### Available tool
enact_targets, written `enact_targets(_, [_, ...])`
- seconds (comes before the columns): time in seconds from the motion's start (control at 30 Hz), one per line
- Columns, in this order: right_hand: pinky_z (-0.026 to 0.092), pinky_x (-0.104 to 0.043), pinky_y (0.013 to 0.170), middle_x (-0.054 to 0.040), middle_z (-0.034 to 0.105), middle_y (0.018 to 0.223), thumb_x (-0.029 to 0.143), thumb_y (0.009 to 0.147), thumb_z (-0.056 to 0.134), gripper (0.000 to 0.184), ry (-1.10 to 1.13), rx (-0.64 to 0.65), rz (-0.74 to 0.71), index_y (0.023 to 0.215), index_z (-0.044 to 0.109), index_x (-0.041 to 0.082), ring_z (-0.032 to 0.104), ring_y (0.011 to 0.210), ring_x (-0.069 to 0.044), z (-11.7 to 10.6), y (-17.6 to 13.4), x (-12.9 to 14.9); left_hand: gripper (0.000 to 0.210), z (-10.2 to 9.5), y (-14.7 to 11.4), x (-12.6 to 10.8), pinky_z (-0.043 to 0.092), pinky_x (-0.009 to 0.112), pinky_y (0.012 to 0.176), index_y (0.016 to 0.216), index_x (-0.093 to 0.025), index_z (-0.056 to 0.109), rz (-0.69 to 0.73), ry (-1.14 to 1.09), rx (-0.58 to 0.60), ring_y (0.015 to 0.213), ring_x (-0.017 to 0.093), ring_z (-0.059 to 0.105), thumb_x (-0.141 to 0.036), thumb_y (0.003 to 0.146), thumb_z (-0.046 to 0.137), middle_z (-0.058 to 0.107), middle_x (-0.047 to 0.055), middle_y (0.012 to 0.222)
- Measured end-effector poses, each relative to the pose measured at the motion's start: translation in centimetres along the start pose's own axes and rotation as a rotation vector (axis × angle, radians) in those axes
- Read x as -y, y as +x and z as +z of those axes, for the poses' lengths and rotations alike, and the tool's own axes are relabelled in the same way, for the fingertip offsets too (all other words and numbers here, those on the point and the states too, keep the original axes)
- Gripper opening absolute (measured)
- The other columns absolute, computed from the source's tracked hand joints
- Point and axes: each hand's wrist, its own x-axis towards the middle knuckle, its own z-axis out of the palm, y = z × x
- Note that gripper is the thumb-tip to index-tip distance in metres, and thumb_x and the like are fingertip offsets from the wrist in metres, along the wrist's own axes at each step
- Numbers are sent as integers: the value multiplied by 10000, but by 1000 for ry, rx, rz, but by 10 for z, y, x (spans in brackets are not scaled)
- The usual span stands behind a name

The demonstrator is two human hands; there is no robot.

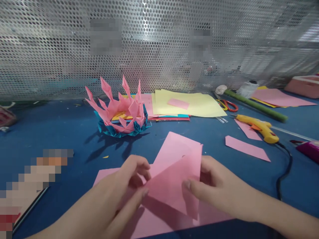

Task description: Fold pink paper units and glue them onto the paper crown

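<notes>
Just pinching that folded pink paper [171, 179] by left corner and right edge, between nearly closed left hand [124, 191] and right hand [219, 189].

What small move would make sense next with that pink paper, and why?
Probably pressing the fold flat: the pink paper looks bent over on itself and casts a shadow on the larger sheet below, while the right hand pinches one edge and the left hand is at a corner.

held paper [171, 179]: pink | table [57, 132]: blue | glue gun [258, 126]: yellow | screen [154, 63]: silver-grey, hole-dotted
</notes>
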Motion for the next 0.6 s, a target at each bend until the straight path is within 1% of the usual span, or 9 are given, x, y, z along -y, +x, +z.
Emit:
enact_targets(0.07, [519, -230, 637, 16, 660, 760, 86, 741, 544, 121, -23, -31, -33, 795, 568, 193, 642, 742, -158, -1, 0, -1, 138, 1, 3, -3, 531, 152, 575, 952, -283, 496, -14, -40, 117, 623, 100, 675, -199, 927, 389, 690, -78, 756])
enact_targets(0.1, [517, -226, 636, 19, 651, 781, 72, 742, 542, 142, -49, -49, -39, 809, 554, 197, 642, 752, -153, -2, 1, -2, 154, 1, 4, -4, 508, 150, 541, 870, -278, 500, -18, -40, 170, 567, 96, 636, -198, 922, 379, 667, -91, 695])
enact_targets(0.17, [512, -218, 608, 27, 630, 781, 62, 754, 546, 168, -86, -81, -15, 836, 516, 205, 639, 723, -140, -2, 1, -4, 201, 1, 6, -7, 480, 155, 516, 777, -265, 504, -34, -31, 250, 535, 99, 596, -210, 916, 369, 647, -91, 648])
enact_targets(0.27, [515, -219, 570, 42, 624, 764, 73, 788, 563, 259, -43, -77, 61, 971, 459, 223, 640, 671, -133, -1, 2, -7, 190, 1, 8, -8, 479, 164, 547, 804, -256, 542, -74, -44, 264, 582, 111, 619, -218, 913, 391, 671, -71, 688])
enact_targets(0.33, [531, -226, 595, 34, 643, 796, 74, 815, 560, 312, -11, -63, 34, 1051, 430, 231, 661, 709, -137, 0, 1, -10, 150, 0, 8, -7, 476, 158, 557, 861, -265, 566, -72, -51, 201, 594, 108, 632, -215, 905, 432, 689, -76, 720])
enact_targets(0.4, [541, -231, 644, 12, 654, 869, 71, 836, 563, 277, -74, -120, -91, 1034, 459, 235, 670, 787, -140, 0, 1, -13, 161, -2, 8, -7, 470, 144, 551, 977, -300, 592, -60, -48, 83, 576, 97, 638, -223, 899, 474, 705, -97, 724])
enact_targets(0.47, [542, -252, 708, -2, 651, 925, 64, 849, 577, 225, -218, -226, -298, 973, 512, 240, 664, 852, -146, -2, 0, -18, 227, -4, 8, -6, 474, 134, 551, 1082, -332, 590, -51, -40, -44, 565, 90, 642, -237, 890, 515, 717, -109, 727])
enact_targets(0.53, [539, -302, 788, -14, 658, 934, 73, 862, 604, 200, -313, -273, -547, 938, 541, 247, 656, 884, -162, -5, 1, -20, 210, -6, 8, -7, 488, 135, 580, 1032, -334, 614, -18, -30, -124, 604, 91, 648, -218, 869, 552, 713, -103, 750])
enact_targets(0.6, [534, -339, 832, -28, 675, 893, 124, 875, 637, 148, -357, -243, -760, 881, 545, 239, 655, 876, -175, -9, 1, -19, 160, -6, 7, -7, 496, 145, 604, 881, -303, 622, 59, -25, -132, 642, 96, 637, -165, 855, 545, 688, -87, 754])
